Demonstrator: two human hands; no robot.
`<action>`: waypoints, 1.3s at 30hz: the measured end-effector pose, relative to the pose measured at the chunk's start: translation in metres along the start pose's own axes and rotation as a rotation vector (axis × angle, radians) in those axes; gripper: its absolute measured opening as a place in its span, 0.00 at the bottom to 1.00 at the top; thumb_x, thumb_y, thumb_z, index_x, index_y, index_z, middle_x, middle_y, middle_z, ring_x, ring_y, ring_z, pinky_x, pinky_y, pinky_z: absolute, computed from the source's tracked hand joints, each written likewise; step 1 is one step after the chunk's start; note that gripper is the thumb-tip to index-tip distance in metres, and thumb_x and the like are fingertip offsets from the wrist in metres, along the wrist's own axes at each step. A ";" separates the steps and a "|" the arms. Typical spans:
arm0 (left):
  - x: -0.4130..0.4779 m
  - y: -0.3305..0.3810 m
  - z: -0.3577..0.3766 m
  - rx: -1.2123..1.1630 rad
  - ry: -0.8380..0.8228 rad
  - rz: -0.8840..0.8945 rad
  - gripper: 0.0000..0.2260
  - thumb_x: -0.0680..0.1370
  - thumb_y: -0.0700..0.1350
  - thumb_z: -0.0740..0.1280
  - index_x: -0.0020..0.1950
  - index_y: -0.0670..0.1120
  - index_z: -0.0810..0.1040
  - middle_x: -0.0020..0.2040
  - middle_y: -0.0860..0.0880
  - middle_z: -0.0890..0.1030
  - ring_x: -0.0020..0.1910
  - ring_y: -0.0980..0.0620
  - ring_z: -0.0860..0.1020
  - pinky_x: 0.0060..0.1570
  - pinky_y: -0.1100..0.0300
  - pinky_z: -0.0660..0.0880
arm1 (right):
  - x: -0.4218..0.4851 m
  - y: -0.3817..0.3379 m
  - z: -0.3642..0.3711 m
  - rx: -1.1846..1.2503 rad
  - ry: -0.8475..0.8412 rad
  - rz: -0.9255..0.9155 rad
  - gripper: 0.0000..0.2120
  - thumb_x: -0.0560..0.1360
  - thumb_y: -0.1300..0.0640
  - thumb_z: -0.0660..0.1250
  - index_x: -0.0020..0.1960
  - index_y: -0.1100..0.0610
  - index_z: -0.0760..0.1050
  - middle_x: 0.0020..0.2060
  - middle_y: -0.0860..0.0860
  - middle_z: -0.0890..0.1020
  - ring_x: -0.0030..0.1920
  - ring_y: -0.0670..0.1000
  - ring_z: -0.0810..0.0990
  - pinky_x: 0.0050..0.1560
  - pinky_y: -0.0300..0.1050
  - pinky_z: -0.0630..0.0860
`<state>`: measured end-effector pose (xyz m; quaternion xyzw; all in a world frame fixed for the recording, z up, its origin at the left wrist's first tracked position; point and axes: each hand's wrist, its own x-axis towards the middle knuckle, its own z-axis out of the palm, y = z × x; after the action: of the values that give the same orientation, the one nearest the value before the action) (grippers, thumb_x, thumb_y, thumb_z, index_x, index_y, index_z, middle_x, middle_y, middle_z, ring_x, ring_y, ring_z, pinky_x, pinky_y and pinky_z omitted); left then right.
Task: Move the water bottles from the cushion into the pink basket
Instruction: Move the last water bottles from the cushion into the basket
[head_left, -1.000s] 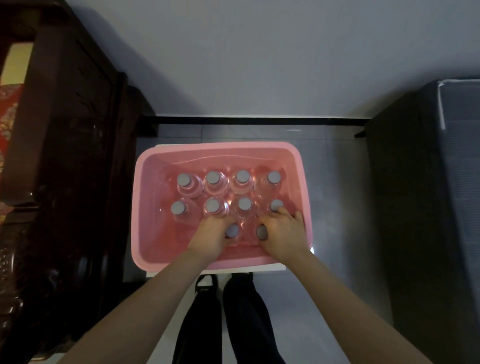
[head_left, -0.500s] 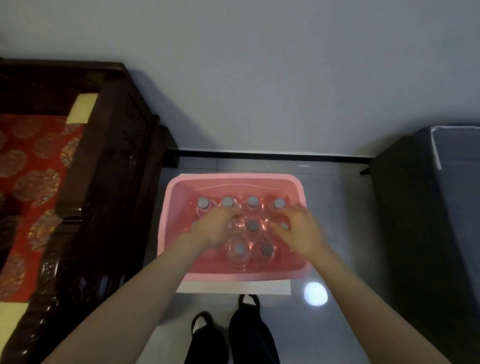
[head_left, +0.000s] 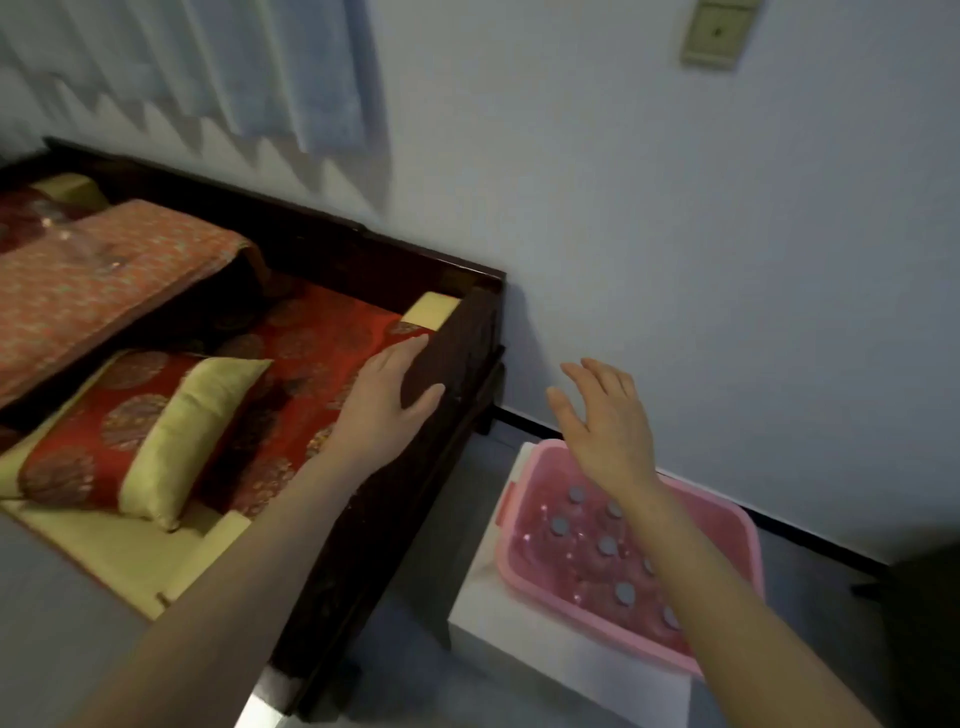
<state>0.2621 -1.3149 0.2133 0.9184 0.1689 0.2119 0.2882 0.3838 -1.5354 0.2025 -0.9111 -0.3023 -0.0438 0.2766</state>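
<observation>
Both hands are hanging clear of the pink basket (head_left: 571, 605), no longer down among the water bottles (head_left: 606, 545).
Left of the basket, the dark wooden bench (head_left: 467, 322) is carrying a red cushion (head_left: 311, 353); the left hand (head_left: 382, 402) is hovering at its armrest, fingers straight, holding nothing. The right hand (head_left: 608, 426) is hovering over the basket's far left corner, fingers spread and empty. The grey-capped water bottles are standing upright inside the basket.

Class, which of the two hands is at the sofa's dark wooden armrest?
The left hand: its thumb and fingers straddle the armrest, while the right hand is spread open over the pink basket.
</observation>
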 end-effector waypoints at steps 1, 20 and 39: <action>-0.015 -0.019 -0.028 0.013 0.057 -0.026 0.25 0.76 0.49 0.68 0.72 0.47 0.67 0.69 0.47 0.72 0.68 0.48 0.69 0.66 0.58 0.63 | -0.001 -0.029 0.011 -0.012 -0.019 -0.050 0.22 0.80 0.46 0.58 0.70 0.56 0.71 0.70 0.57 0.71 0.71 0.58 0.65 0.70 0.54 0.63; -0.277 -0.334 -0.387 0.238 0.472 -0.672 0.28 0.75 0.48 0.69 0.71 0.40 0.67 0.68 0.38 0.73 0.67 0.40 0.71 0.65 0.48 0.66 | -0.044 -0.448 0.244 0.030 -0.237 -0.480 0.24 0.80 0.44 0.57 0.71 0.55 0.66 0.74 0.57 0.65 0.75 0.58 0.58 0.73 0.59 0.58; -0.253 -0.624 -0.563 0.199 0.481 -0.866 0.27 0.77 0.47 0.67 0.73 0.40 0.64 0.72 0.42 0.69 0.70 0.43 0.67 0.69 0.51 0.62 | 0.065 -0.716 0.485 -0.010 -0.479 -0.547 0.28 0.79 0.42 0.58 0.74 0.56 0.64 0.75 0.56 0.63 0.76 0.57 0.56 0.73 0.58 0.59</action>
<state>-0.3451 -0.6822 0.1833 0.7123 0.6152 0.2617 0.2138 -0.0176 -0.7685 0.1518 -0.7824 -0.5907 0.0968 0.1716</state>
